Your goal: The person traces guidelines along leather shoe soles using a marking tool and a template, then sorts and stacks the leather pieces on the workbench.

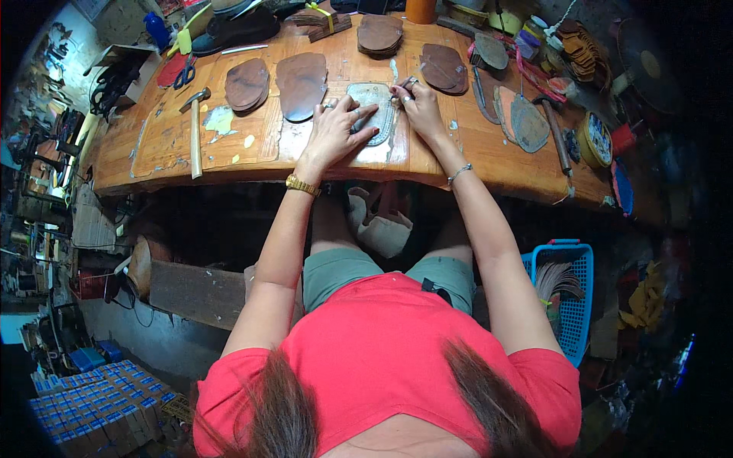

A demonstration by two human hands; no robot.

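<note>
On the wooden workbench (252,145) lies a grey, rounded sole-shaped piece (369,95) with a line of marks along its edge. My left hand (334,131) rests on it with fingers spread, holding it down. At its right edge is my right hand (421,113), fingers pinched together around something small that I cannot make out. Just left of my left hand lies a large dark brown leather piece (301,80), with rounded brown leather pieces (247,82) beyond it. Further stacks of brown leather pieces sit at the back (379,35) and to the right (443,67).
A wooden-handled hammer (195,137) and blue-handled scissors (184,73) lie at the left. A dark-handled hammer (558,139) and a grey oval piece (529,124) are at the right. A dark shoe (235,33) stands behind; a blue basket (577,309) is below the bench.
</note>
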